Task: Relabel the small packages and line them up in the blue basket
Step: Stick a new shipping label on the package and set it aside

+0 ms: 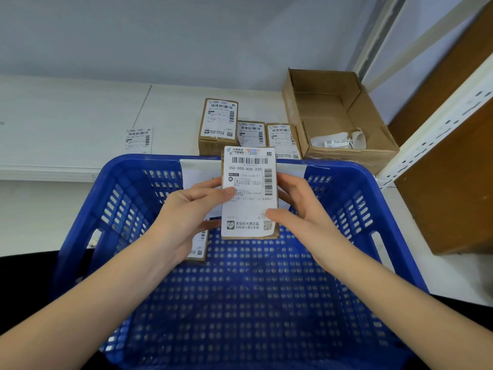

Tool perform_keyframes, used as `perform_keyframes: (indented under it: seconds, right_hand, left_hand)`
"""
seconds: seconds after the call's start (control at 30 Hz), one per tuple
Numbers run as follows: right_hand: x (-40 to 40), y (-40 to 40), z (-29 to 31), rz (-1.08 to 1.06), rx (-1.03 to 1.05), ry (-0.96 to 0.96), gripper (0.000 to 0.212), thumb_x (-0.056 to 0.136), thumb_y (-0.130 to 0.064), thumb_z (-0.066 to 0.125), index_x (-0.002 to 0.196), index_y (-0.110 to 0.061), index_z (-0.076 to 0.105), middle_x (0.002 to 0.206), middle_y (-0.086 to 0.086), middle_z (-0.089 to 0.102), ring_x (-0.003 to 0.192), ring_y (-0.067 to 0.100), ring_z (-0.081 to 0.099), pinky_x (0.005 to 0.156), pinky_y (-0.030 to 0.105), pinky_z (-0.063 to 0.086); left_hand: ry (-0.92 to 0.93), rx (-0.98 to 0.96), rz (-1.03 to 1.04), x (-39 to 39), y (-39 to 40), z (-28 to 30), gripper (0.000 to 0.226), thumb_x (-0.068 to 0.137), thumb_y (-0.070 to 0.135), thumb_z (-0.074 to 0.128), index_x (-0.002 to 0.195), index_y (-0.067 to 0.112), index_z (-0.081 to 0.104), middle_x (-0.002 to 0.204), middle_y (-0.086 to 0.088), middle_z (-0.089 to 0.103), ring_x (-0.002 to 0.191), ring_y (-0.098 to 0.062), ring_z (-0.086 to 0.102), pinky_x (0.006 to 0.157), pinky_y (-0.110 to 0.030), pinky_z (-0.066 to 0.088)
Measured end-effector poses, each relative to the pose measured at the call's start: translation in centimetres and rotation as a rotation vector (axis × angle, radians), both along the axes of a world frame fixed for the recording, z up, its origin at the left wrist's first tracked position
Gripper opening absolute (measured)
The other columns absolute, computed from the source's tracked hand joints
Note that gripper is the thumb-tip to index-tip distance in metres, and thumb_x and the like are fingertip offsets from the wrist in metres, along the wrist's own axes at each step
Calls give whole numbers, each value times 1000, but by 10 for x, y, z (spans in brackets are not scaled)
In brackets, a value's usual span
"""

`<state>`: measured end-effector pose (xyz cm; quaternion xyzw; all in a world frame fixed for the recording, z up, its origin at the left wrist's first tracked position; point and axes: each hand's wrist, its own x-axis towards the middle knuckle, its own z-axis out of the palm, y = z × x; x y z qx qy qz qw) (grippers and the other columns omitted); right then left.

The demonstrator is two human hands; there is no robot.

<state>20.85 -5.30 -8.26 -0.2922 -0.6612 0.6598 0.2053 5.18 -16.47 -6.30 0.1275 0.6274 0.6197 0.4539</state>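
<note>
Over the basket (394, 209), both hands hold one package (250, 193) upright: left hand (186, 212) grips its left edge, thumb on the label (249, 209); right hand (301, 206) grips the right edge, thumb pressing the label's lower right. One package (198, 245) already lies in the basket under the left hand. Three more (218, 126) wait on the table beside an open carton (338, 113) of peeled backing; a loose label (138, 140) lies well left.

Risk: lower-right corner looks lifted, so it could peel or crease if not pressed flat. Readable: "EMS", "050-050 V05-220".
</note>
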Motion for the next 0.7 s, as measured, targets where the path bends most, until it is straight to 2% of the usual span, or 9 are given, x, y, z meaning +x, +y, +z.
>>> perform_keyframes:
  seconds: [0.47, 0.53, 0.63, 0.7]
  right_hand:
    - [1, 3, -3, 38, 40, -4, 60, 85, -1, 64, 132, -29, 40, 132, -17, 50, 127, -6, 40, 85, 8, 45]
    - [1, 3, -2, 56, 60, -21, 63, 84, -3, 66, 135, -30, 39, 135, -17, 49, 129, -6, 39, 94, 16, 47]
    - [3, 6, -3, 111, 118, -61, 73, 82, -9, 71, 142, -28, 34, 141, -17, 44, 132, -5, 36, 105, 36, 44]
    - [4, 8, -2, 156, 153, -81, 80, 77, -19, 74, 144, -27, 29, 144, -18, 41, 134, -3, 34, 106, 39, 42]
  left_hand:
    - [-18, 15, 76, 4, 0, -2, 11, 84, 10, 69, 92, 8, 76, 111, 11, 71, 100, -13, 68, 55, -20, 53]
    - [-13, 16, 77, 4, 0, -1, 10, 84, 10, 69, 91, 9, 76, 110, 11, 71, 97, -12, 69, 55, -20, 53]
    - [-1, 12, 77, 2, 0, 1, 9, 84, 11, 69, 90, 10, 76, 108, 10, 72, 93, -11, 70, 56, -21, 54]
    - [12, 11, 75, 1, 0, 3, 10, 84, 11, 69, 91, 9, 76, 108, 10, 72, 92, -11, 70, 57, -21, 54]
